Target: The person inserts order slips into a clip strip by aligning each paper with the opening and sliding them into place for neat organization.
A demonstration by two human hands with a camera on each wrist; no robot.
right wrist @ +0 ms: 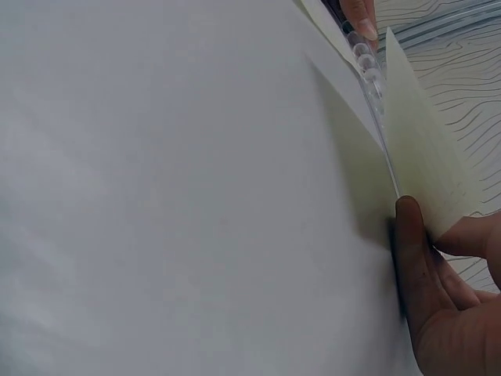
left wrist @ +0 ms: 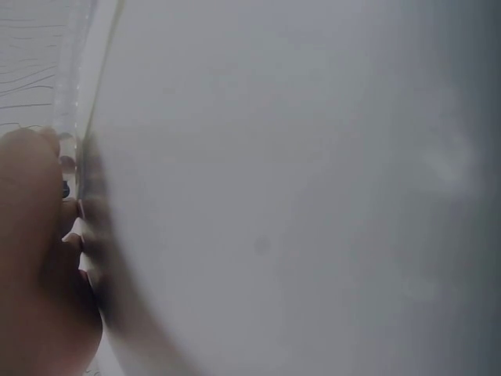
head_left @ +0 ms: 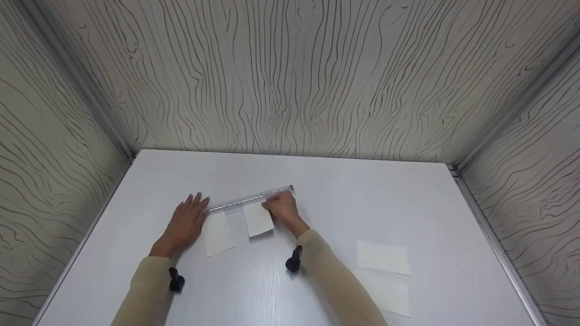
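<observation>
A clear plastic ruler lies slanted across the white table, its right end farther back. Over its left end rests my left hand, fingers extended; the left wrist view shows this hand only in part. My right hand pinches a small cream sheet of paper at its right side, just in front of the ruler. In the right wrist view this sheet stands tilted up off the table, held between thumb and fingers. Another cream sheet lies flat beside my left hand.
Two more pale sheets lie at the front right, a rear one and a front one. Wood-patterned panels close in the table at the back and both sides.
</observation>
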